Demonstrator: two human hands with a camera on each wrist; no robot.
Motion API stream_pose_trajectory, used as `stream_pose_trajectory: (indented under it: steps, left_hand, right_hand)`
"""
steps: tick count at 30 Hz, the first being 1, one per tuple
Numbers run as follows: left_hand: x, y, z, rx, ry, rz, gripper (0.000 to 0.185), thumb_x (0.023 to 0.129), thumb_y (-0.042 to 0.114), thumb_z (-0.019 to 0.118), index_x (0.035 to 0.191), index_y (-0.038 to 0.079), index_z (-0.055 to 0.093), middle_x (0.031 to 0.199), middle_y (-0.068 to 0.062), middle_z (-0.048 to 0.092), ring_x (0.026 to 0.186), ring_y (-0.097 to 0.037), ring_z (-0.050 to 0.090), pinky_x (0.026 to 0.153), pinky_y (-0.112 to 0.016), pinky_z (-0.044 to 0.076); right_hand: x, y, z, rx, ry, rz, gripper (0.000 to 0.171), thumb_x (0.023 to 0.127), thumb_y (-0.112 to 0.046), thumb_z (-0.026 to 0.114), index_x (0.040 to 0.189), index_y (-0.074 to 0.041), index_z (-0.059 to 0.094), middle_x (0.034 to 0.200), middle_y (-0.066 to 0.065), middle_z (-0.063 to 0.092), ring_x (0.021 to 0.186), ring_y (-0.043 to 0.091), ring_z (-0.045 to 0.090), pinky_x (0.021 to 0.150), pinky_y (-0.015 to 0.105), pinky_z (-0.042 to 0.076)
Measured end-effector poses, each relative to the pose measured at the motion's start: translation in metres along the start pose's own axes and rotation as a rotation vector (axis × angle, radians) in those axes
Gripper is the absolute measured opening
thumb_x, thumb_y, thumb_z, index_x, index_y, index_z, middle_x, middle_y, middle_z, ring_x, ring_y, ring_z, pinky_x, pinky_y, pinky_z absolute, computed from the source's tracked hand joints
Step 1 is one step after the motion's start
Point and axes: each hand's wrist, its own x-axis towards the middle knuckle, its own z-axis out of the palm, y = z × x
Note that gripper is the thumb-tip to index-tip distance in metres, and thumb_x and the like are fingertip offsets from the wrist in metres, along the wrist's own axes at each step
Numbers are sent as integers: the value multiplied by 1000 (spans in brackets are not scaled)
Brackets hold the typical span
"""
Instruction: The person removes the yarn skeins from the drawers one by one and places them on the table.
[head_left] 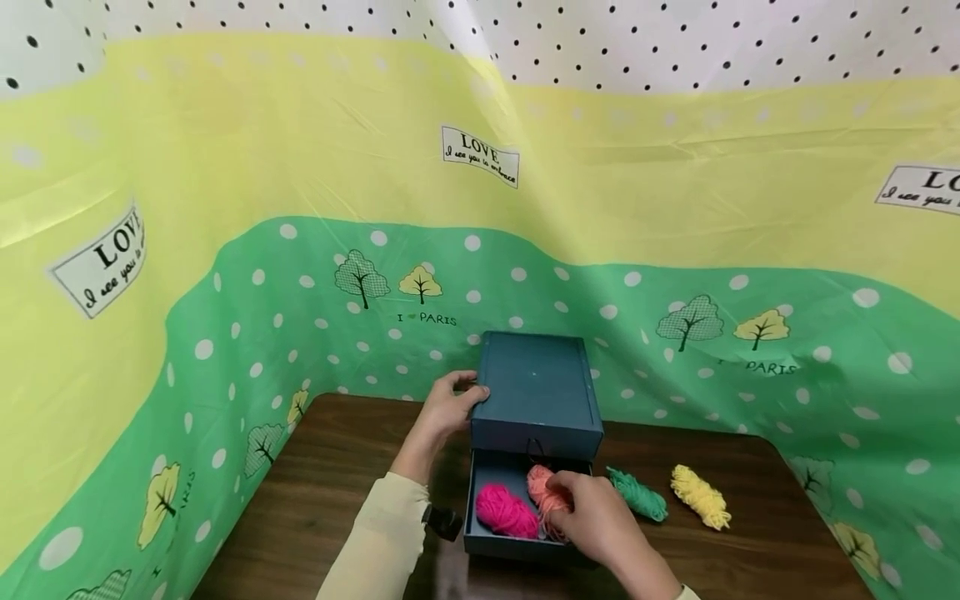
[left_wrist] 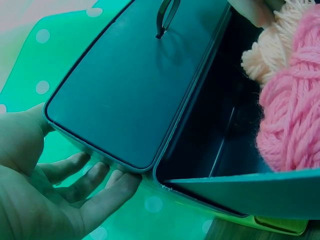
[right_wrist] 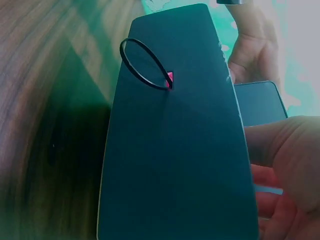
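Note:
A dark blue box point(head_left: 536, 387) with drawers stands on the table, its lower drawer point(head_left: 517, 546) pulled out toward me. My left hand point(head_left: 450, 404) rests against the box's left side, fingers along the wall point(left_wrist: 75, 200) and thumb at the top edge. Inside the open drawer lie a bright pink yarn bundle point(head_left: 506, 510) and a coral yarn bundle point(head_left: 546, 492). With thumb and fingers, my right hand point(head_left: 596, 512) pinches the coral bundle. In the right wrist view the drawer front, with its black loop point(right_wrist: 142, 80), hides the yarn and fingertips.
To the right of the box, a green yarn bundle point(head_left: 637, 494) and a yellow yarn bundle point(head_left: 701, 497) lie on the brown wooden table point(head_left: 322, 492). A green and yellow printed curtain point(head_left: 405, 350) hangs close behind the box and along the left.

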Motion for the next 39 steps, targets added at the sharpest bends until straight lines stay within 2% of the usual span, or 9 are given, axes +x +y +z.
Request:
stream_pose_trajectory:
  steps: [5,12,19,24,30,34,39]
  left_hand:
    - [-1,0,2,-4,-4,-1,59,98,24,69,149,4,50,130,-20,53,94,-25,68,77,-43,62]
    - [0,2,1,-14,0,-5,59,97,24,69,149,5,50,131,-20,51,92,-25,68,77,-43,62]
    - [1,3,1,-23,8,-13,57,98,24,69,149,7,50,131,-19,51,89,-24,69,79,-46,62]
    - [1,1,2,-23,6,-15,58,98,24,69,149,6,50,131,-19,51,88,-24,69,77,-44,62]
    - [0,0,2,-16,4,-11,58,98,24,69,149,6,50,131,-20,51,88,-24,69,73,-40,62]
    - [0,1,2,-12,4,-13,58,98,25,69,149,6,50,132,-20,51,88,-24,68,73,-39,62]
    - [0,2,2,-5,3,-16,57,99,24,68,150,7,50,132,-19,51,90,-23,68,74,-39,62]
  right_hand:
    - [1,1,5,-37,11,-47,30,77,-7,83,105,-15,78,98,-1,75,76,12,59,64,35,48]
    - [5,2,12,-111,87,-111,24,75,-6,84,93,-20,80,95,-5,76,76,13,64,61,35,50]
    - [9,2,19,-153,129,-135,30,71,1,81,93,-19,79,99,-1,75,90,23,70,71,43,57]
    - [7,5,21,-130,139,-158,30,72,6,78,90,-18,76,92,-4,70,80,16,64,65,35,52]
    - [6,8,20,-33,153,-170,32,73,8,75,88,-21,76,87,-8,67,65,6,46,56,23,39]
    - [6,10,16,7,167,-181,33,75,8,73,87,-22,76,82,-10,64,59,4,41,53,22,36]
    - [3,8,8,48,164,-162,31,80,6,76,88,-23,76,80,-9,62,57,4,41,54,22,37]
